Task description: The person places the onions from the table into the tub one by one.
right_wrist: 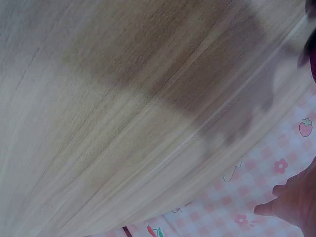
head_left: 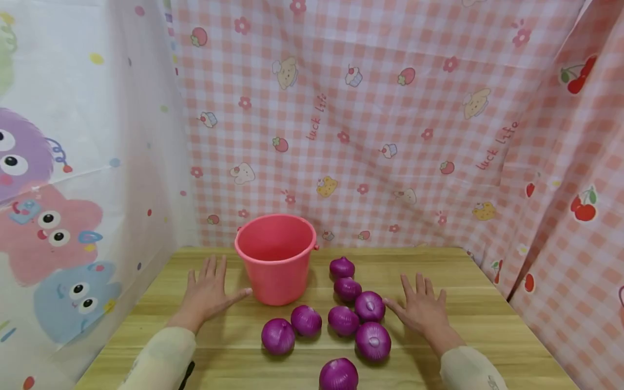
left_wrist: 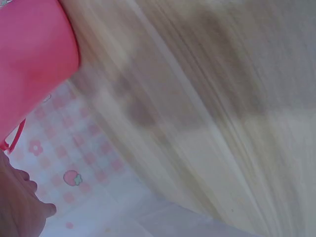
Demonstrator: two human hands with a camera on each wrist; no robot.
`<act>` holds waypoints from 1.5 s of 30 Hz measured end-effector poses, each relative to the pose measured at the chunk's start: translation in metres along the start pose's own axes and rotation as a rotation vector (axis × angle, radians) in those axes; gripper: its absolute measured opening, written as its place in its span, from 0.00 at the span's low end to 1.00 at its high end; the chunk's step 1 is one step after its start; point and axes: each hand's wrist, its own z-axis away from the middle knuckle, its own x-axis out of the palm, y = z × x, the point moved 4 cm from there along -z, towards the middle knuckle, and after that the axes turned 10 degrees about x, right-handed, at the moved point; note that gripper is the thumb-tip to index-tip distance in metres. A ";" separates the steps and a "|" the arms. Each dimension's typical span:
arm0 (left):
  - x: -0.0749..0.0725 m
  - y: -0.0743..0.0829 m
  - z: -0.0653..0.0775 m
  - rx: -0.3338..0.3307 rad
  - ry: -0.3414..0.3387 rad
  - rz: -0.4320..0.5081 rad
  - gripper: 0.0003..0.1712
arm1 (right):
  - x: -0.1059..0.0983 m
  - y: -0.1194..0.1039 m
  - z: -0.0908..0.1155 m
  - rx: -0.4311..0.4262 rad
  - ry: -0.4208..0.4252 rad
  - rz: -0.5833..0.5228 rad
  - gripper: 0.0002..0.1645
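Observation:
A pink bucket (head_left: 278,281) stands upright on the wooden table, and its inside looks bare in the head view. My left hand (head_left: 209,292) is spread just left of it, thumb pointing toward the bucket's wall. Several purple onions (head_left: 343,320) lie loose to the right of the bucket and in front of it. To their right, my right hand (head_left: 423,307) has its fingers spread, with the thumb tip close to one onion (head_left: 370,306). Neither hand holds anything. The left wrist view shows part of the bucket (left_wrist: 34,59) beside the left hand (left_wrist: 19,202).
The wooden table (head_left: 468,346) ends at a pink checked curtain (head_left: 370,124) behind. A white cartoon-printed curtain (head_left: 141,135) hangs on the left, and a cherry-printed one (head_left: 575,260) on the right. One onion (head_left: 338,374) lies nearest the front, cut by the frame.

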 end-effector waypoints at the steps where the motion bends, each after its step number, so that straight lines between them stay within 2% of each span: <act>1: -0.001 0.000 -0.001 0.000 0.003 0.002 0.68 | 0.000 0.000 0.000 -0.001 0.000 -0.002 0.59; 15: -0.016 0.010 -0.020 0.029 0.059 0.041 0.67 | 0.000 -0.004 0.000 -0.018 -0.001 -0.024 0.58; 26: -0.025 0.029 -0.035 0.062 0.126 0.131 0.64 | -0.003 -0.010 0.004 -0.040 0.023 -0.060 0.55; 36: -0.029 0.035 -0.041 0.028 0.120 0.141 0.63 | -0.006 -0.015 0.006 -0.075 0.063 -0.100 0.52; 40: -0.028 0.034 -0.041 0.009 0.109 0.142 0.64 | -0.008 -0.018 0.010 -0.109 0.071 -0.142 0.50; 45: -0.026 0.035 -0.041 -0.001 0.095 0.160 0.64 | -0.008 -0.022 0.019 -0.156 0.052 -0.271 0.47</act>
